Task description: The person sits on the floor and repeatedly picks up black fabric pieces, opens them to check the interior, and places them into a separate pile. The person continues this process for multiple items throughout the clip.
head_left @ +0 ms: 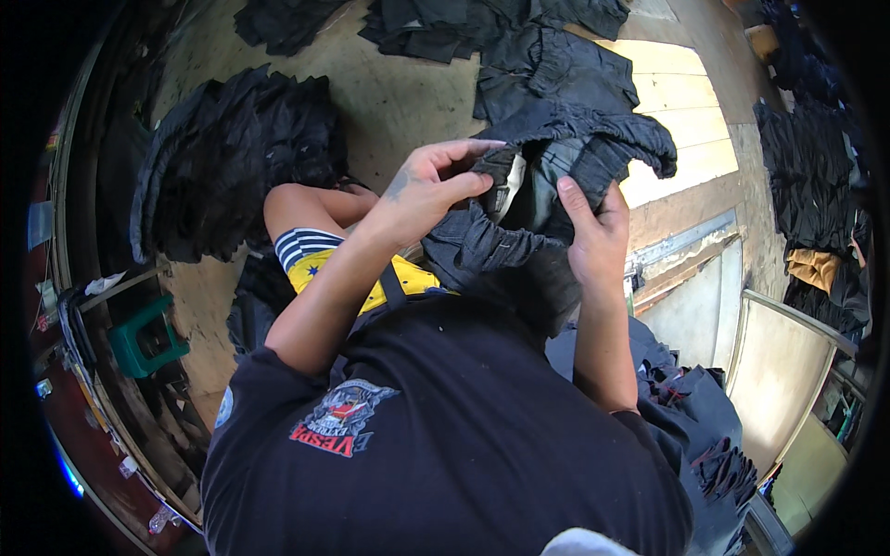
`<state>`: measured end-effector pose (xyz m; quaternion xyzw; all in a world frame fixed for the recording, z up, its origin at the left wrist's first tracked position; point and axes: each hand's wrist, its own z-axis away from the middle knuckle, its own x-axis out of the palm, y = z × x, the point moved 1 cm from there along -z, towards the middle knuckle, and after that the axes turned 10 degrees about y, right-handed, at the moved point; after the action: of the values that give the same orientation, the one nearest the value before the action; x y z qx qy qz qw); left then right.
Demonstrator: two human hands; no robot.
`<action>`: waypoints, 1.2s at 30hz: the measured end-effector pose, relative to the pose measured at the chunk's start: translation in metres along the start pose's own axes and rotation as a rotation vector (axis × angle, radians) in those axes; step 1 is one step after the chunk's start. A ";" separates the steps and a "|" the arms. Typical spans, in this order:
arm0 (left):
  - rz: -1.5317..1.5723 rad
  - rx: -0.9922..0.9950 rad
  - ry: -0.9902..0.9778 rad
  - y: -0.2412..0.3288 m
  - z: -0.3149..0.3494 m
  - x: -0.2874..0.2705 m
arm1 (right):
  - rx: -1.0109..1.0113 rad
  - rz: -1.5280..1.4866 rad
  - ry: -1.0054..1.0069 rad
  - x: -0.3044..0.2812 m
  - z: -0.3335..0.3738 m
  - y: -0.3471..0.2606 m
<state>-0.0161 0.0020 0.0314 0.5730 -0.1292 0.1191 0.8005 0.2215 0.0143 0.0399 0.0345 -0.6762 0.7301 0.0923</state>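
Observation:
Before my chest I hold a pair of dark denim pants by its gathered elastic waistband. The waist opening faces up, and its paler grey-blue inside shows. My left hand pinches the left edge of the band between thumb and fingers, near a small white strip inside. On the other side my right hand grips the band, thumb on top and fingers behind the cloth. The lower part of the pants hangs toward my lap. Just beyond lies another dark garment with an elastic waist.
A tall heap of dark garments stands at the left, with more piles at the far side. Grey cloth pieces lie by my right side. A green plastic stool is at left; a pale board leans at right.

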 end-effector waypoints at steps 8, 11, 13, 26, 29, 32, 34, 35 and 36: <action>0.016 0.027 -0.035 0.027 0.015 0.018 | 0.006 0.190 -0.105 0.020 0.005 -0.037; -0.008 0.035 -0.014 0.027 0.016 0.023 | 0.020 0.274 -0.146 0.023 0.004 -0.040; 0.006 0.033 -0.002 0.026 0.016 0.024 | 0.048 0.353 -0.120 0.022 0.003 -0.038; 0.012 0.048 -0.019 0.024 0.016 0.022 | 0.012 0.441 -0.123 0.009 0.001 -0.033; -0.091 -0.053 -0.082 0.025 0.016 0.016 | 0.092 0.363 -0.082 0.013 0.003 -0.036; -0.125 -0.006 0.102 0.029 0.013 0.014 | -0.140 0.578 -0.249 0.028 0.010 -0.043; -0.222 0.140 0.126 0.035 0.007 0.014 | -0.302 0.673 -0.521 0.047 0.015 -0.045; -0.296 0.246 0.045 0.041 0.005 0.013 | -0.392 0.656 -0.595 0.058 0.021 -0.046; -0.397 0.280 -0.013 0.048 0.003 0.011 | -0.399 0.672 -0.662 0.068 0.026 -0.047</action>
<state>-0.0226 0.0145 0.0789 0.6932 -0.0013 -0.0274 0.7202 0.1616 -0.0027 0.0996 0.0262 -0.7690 0.5261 -0.3621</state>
